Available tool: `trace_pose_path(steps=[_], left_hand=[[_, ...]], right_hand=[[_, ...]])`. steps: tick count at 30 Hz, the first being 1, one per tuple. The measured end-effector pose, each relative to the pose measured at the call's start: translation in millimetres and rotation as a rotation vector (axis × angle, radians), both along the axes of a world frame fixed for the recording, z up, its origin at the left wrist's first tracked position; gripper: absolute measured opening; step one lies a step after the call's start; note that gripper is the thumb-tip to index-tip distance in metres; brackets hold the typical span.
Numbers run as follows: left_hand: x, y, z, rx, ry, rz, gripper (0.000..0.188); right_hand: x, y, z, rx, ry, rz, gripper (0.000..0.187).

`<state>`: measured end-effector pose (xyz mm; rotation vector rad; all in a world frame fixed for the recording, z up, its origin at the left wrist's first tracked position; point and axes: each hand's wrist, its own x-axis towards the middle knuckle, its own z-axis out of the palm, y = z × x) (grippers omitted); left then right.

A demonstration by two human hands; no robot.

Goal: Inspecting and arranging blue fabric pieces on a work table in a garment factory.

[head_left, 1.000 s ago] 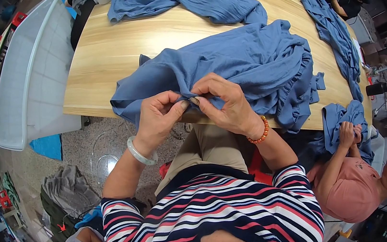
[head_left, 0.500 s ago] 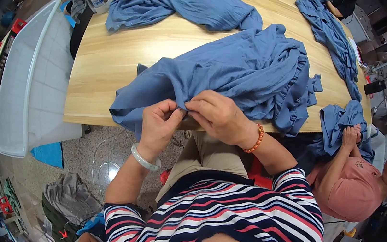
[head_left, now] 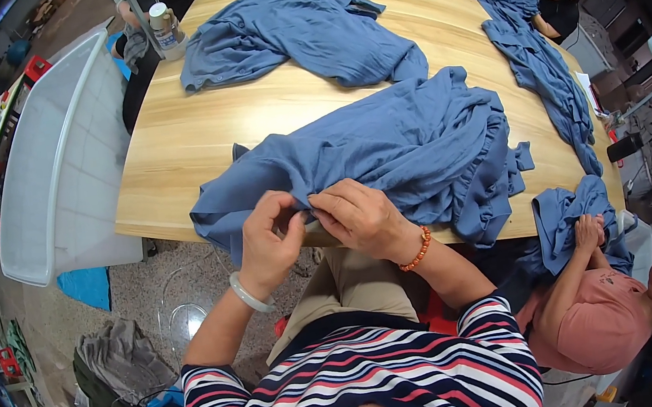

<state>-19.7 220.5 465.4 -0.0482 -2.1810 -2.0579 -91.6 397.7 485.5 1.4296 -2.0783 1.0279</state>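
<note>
A blue garment (head_left: pixel 383 135) with a gathered, ruffled edge lies bunched across the near part of the table, its near left edge hanging over the table's rim. At that edge my left hand (head_left: pixel 273 238) pinches the cloth between thumb and fingers; a pale bangle circles the wrist. Right beside it my right hand (head_left: pixel 360 219), with an orange bead bracelet at the wrist, pinches the same bit of edge. The fingertips of both hands nearly meet, and the small spot between them is mostly hidden.
Farther back on the wooden table (head_left: pixel 174 157) lies another blue garment (head_left: pixel 297 36). More blue garments (head_left: pixel 533 64) trail along its right side, near a person in black. At the right, a person in pink (head_left: pixel 593 321) handles blue cloth. A white tub (head_left: pixel 60 163) stands left, a spray can (head_left: pixel 164 24) far left.
The view has tilted, so the table and garments sit lower in the picture. Both hands keep their pinch on the garment's edge, with the left fingers slightly shifted.
</note>
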Motion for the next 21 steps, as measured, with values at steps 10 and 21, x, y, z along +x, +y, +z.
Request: trace_pose_path(steps=[10,21], left_hand=[[-9,-7,7,-0.084,0.188,-0.127,0.03],[-10,-17,6,0.263,0.085,-0.247,0.017]], right_hand=[[-1,7,5,-0.067,-0.184,0.069,0.028],[-4,9,8,-0.032,-0.287,0.071,0.02]])
